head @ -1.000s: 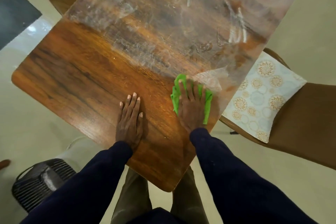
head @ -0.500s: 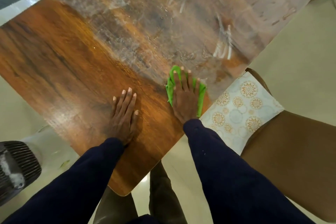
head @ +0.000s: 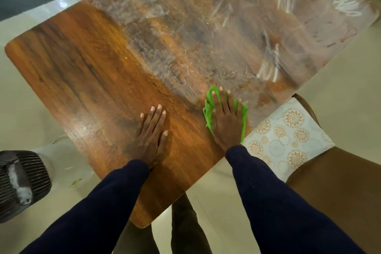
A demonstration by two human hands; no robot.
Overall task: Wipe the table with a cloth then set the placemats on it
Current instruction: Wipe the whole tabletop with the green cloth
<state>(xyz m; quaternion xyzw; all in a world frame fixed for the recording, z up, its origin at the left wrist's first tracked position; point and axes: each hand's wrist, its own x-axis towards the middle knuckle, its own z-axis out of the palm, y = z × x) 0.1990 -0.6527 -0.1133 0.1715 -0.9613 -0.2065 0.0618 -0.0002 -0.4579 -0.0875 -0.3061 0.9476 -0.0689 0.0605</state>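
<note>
Moved: green cloth (head: 208, 113) under my right hand (head: 226, 123); white patch beside it gone.
Place: brown wooden table (head: 92, 68), right edge.
Grip: fingers spread, pressing cloth; left hand (head: 151, 134) flat.
Pending: far half smeared.

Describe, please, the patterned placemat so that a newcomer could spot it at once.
Start at the large brown wooden table; a brown chair stands beside its right edge. On that chair's seat lies the pale rectangular placemat, the only thing here printed with orange flower medallions and grey circles.
</note>
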